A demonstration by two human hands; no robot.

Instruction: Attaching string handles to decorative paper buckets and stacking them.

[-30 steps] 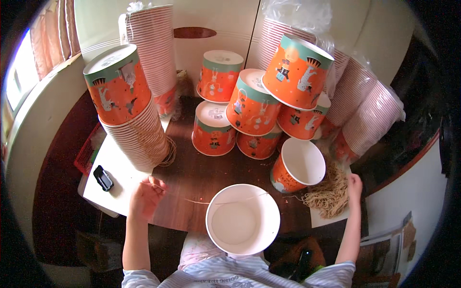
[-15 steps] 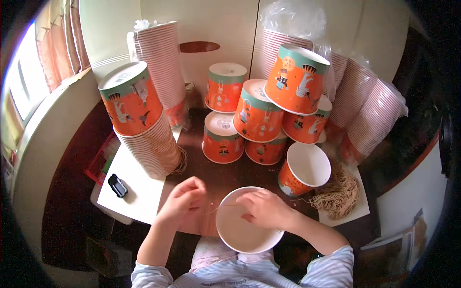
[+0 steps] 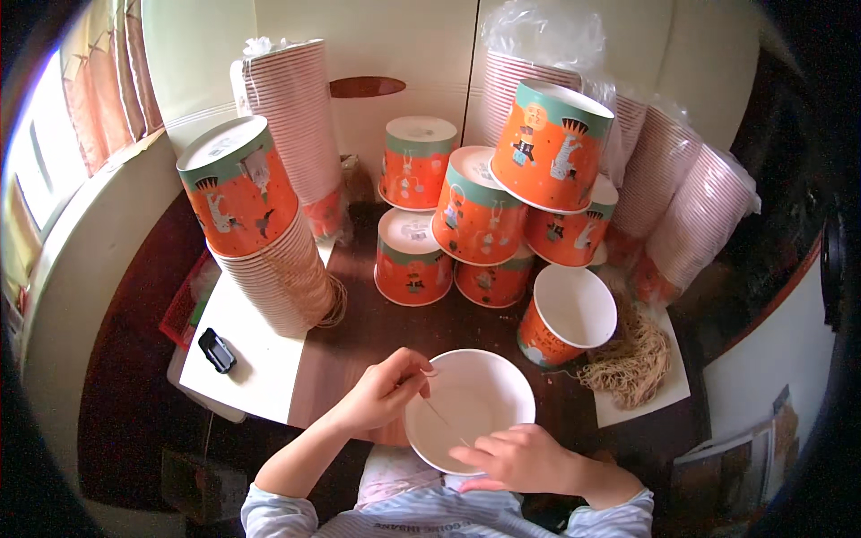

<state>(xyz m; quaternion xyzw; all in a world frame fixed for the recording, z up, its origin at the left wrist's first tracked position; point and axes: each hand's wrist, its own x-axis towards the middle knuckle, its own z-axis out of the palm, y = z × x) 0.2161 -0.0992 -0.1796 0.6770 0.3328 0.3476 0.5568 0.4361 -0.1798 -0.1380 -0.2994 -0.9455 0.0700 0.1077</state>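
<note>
A white-lined paper bucket sits open-side up at the near table edge, close to my body. A thin tan string runs across its inside. My left hand pinches one end of the string at the bucket's left rim. My right hand holds the other end at the near rim and rests against the bucket.
An open orange bucket leans beside a pile of tan strings on a white sheet at the right. Several upturned orange buckets stand behind. A tall nested stack and a small black object are at the left; wrapped stacks line the back.
My right hand left the string pile and my left hand left the table. Both came to the bucket, and a string now stretches between them across its opening.
</note>
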